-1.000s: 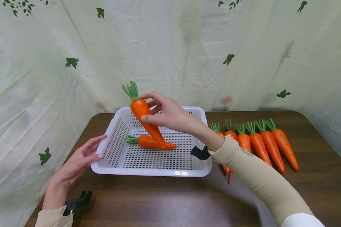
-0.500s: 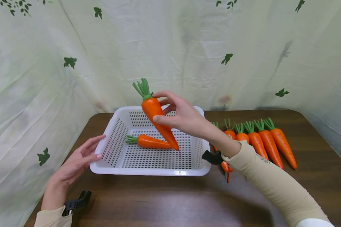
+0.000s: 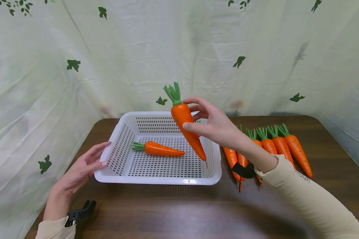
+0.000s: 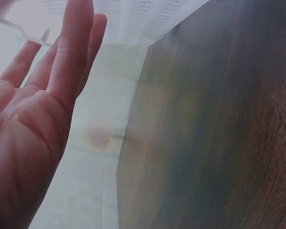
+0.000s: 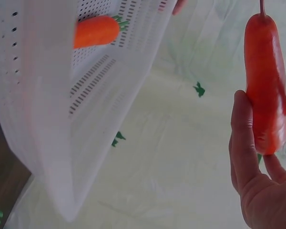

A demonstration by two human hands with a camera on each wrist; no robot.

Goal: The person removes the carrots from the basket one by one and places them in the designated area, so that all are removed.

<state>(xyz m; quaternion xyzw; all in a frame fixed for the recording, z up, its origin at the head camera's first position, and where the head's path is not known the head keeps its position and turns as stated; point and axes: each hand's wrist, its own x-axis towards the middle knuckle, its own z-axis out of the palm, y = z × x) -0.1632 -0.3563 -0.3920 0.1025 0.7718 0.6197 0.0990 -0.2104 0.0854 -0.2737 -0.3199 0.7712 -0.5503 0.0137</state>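
Note:
My right hand holds an orange carrot by its thick upper part, between thumb and fingers. Its green stalks point up, and its thin tip slants down over the right side of a white perforated basket. Inside the basket a second carrot lies on its side, stalks to the left. With straight fingers my left hand touches the basket's left rim. In the right wrist view the held carrot is seen tip up, clear of the basket wall.
Several more carrots lie side by side on the brown wooden table to the basket's right, partly hidden by my right forearm. A pale curtain with green leaf shapes hangs behind the table.
My right hand has carried the held carrot rightward, from above the lying carrot to the basket's right side. The left hand and the basket have hardly moved.

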